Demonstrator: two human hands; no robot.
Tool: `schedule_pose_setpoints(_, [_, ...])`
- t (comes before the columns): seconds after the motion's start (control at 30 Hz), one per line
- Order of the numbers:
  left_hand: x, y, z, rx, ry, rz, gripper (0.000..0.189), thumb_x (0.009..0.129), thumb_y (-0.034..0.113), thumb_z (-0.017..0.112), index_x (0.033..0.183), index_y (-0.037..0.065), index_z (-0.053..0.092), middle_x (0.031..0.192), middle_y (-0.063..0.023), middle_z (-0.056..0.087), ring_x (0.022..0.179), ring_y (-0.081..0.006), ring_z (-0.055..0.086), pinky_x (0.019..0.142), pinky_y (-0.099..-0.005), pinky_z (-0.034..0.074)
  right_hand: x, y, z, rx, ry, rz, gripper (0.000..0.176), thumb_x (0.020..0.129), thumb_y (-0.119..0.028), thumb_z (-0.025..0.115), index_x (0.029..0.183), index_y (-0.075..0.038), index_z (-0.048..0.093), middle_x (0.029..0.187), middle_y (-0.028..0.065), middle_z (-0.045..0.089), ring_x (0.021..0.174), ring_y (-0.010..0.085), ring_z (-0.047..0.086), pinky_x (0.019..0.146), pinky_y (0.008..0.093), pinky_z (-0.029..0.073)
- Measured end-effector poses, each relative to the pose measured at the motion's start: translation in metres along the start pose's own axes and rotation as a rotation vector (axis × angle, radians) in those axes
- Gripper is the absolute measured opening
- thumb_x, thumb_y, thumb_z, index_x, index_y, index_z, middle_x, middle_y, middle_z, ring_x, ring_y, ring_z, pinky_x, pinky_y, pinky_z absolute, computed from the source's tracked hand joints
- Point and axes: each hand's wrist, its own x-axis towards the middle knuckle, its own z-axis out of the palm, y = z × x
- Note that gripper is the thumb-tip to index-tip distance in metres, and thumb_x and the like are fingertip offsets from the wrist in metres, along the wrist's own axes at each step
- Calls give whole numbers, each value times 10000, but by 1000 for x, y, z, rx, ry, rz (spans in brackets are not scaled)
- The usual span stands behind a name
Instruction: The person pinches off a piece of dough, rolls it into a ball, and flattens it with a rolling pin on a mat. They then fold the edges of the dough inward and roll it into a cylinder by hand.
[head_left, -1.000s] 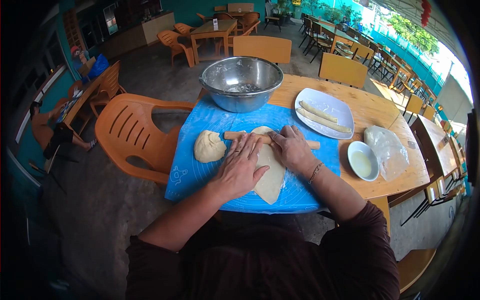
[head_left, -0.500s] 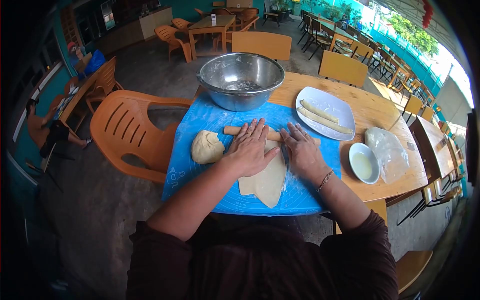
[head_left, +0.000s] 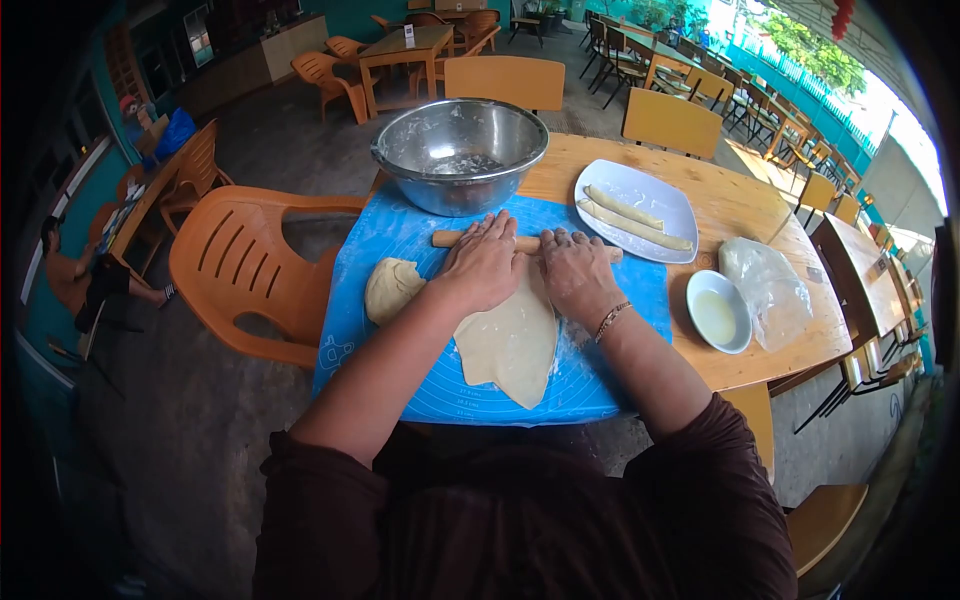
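Note:
A wooden rolling pin point(head_left: 446, 239) lies across the far end of a flat sheet of dough point(head_left: 512, 345) on a blue mat point(head_left: 430, 388). My left hand point(head_left: 484, 262) presses on the pin left of its middle, fingers stretched over it. On the pin's right part rests my right hand point(head_left: 577, 272), its fingers also laid out over the wood. A lump of dough point(head_left: 392, 290) sits left of my left hand. Beyond the mat's right edge, a white plate point(head_left: 655, 198) holds rolled dough strips point(head_left: 625, 212).
A steel bowl point(head_left: 460, 185) stands at the mat's far left. To the right are a small bowl of pale liquid point(head_left: 718, 312) and a plastic bag point(head_left: 768, 290). An orange chair point(head_left: 255, 262) is at the left; a seated person point(head_left: 75, 270) is farther left.
Both hands and the pin have moved away from me along the dough, uncovering more of the sheet. The whole view has shifted slightly.

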Motion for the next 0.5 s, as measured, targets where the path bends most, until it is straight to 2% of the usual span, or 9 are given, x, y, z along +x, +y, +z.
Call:
schedule_pose_setpoints(0.07, [-8,7,-6,23,22,70,599,992,299,400,1423,-115,354,1520,-263,324,1441,-367,271,1202,-443,196,-1,-1,2,32,-11,11,384,898,-182,503,1221,5,592,1068,148,662,1037,276,626,866,435,450])
schedule_pose_setpoints(0.23, [-5,6,-7,4,-21,66,588,982,283,419,1408,-118,371,1506,-261,349,1439,-364,278,1200,-445,195,-3,0,13,-13,124,-6,371,889,-208,510,1183,-8,618,1052,131,670,993,274,628,843,449,437])
schedule_pose_setpoints(0.3, [-7,5,-6,-22,-52,71,584,980,279,426,1403,-120,376,1502,-259,355,1438,-361,281,1203,-445,188,-4,0,13,15,119,-9,348,888,-214,516,1149,-14,630,1044,131,668,995,279,625,845,449,434])
schedule_pose_setpoints(0.37, [-9,4,9,28,96,93,577,975,273,443,1405,-107,382,1481,-259,385,1427,-376,296,1200,-454,183,-3,0,8,35,114,-3,326,887,-219,521,1115,-20,642,1035,131,667,997,284,622,847,449,431])
schedule_pose_setpoints(0.4, [-9,3,17,27,95,100,577,975,273,443,1405,-107,382,1481,-259,385,1427,-376,296,1200,-454,183,0,-1,5,57,82,17,303,883,-234,535,1074,-30,653,1023,131,663,1002,284,618,847,446,431])
schedule_pose_setpoints(0.47, [-10,0,33,92,325,122,573,975,274,451,1413,-90,391,1488,-263,375,1437,-395,268,1209,-456,156,3,3,3,78,49,45,283,879,-248,550,1032,-40,664,1010,131,660,1008,285,614,846,443,430])
schedule_pose_setpoints(0.5, [-13,4,32,90,320,123,573,975,274,451,1413,-90,391,1488,-263,375,1437,-395,268,1209,-456,156,4,4,6,92,95,46,250,871,-255,571,987,-57,671,995,132,657,993,295,615,847,447,432])
